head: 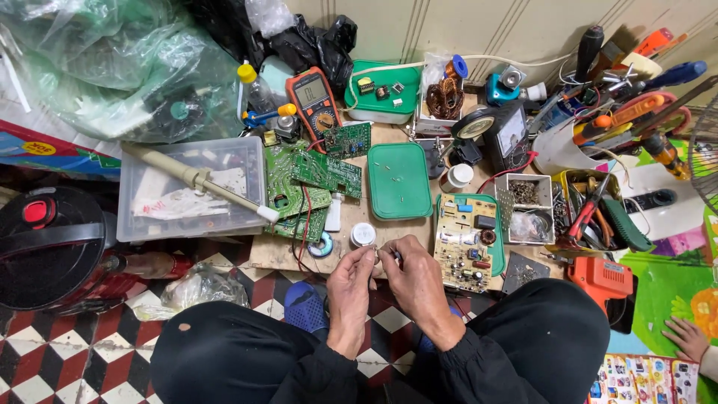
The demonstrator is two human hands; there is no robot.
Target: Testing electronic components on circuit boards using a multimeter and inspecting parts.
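My left hand (pixel 350 290) and my right hand (pixel 416 283) meet over my lap at the front edge of a low wooden board (pixel 271 254). Their fingertips pinch a tiny part (pixel 379 256) between them, too small to identify. Just right of my right hand lies a beige circuit board (pixel 465 243) on a green lid. A small white round tin (pixel 363 234) sits right above my left hand. Green circuit boards (pixel 310 179) with red wires lie to the upper left.
An empty green lid (pixel 399 182), an orange multimeter (pixel 314 97), a clear plastic bin (pixel 187 187) with a beige desoldering pump, boxes of screws (pixel 526 206), a tool tub (pixel 583 135) and an orange drill (pixel 602 278) crowd the board. Another person's hand (pixel 684 337) shows bottom right.
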